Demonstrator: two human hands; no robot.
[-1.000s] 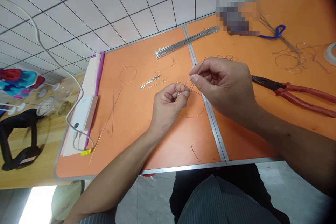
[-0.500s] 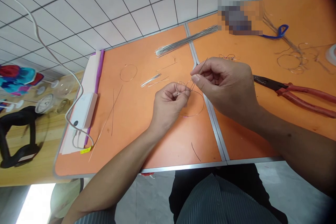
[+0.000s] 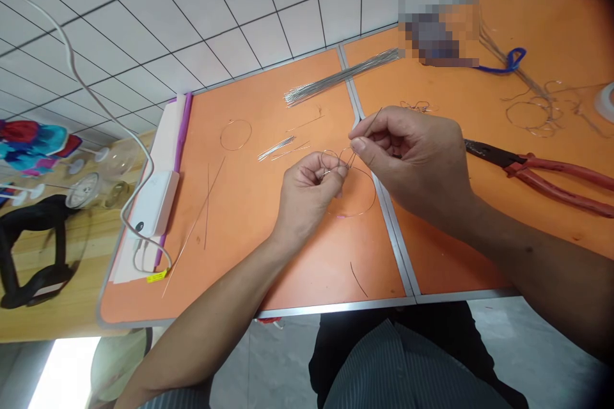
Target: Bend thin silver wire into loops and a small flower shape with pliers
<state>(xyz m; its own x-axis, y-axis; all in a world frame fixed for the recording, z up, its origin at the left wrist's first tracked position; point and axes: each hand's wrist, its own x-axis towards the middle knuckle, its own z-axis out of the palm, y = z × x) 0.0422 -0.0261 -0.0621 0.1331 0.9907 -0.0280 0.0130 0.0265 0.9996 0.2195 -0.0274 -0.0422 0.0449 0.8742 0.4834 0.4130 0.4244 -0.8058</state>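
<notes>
Over the orange table, my left hand pinches a thin wire bent into small loops, with a larger wire ring hanging below it. My right hand is closed in a pinch on a straight piece of thin wire whose lower end meets the loops at my left fingertips. Both hands hover just above the seam between the two orange table panels.
A bundle of straight wires lies at the back. Red-handled pliers lie to the right. More bent wire rings and a blue loop sit far right. A wire ring, loose wires and a white power bank are left.
Hardly anything differs. My hands hold the same pinches on the wires, with only a slight shift of the view.
</notes>
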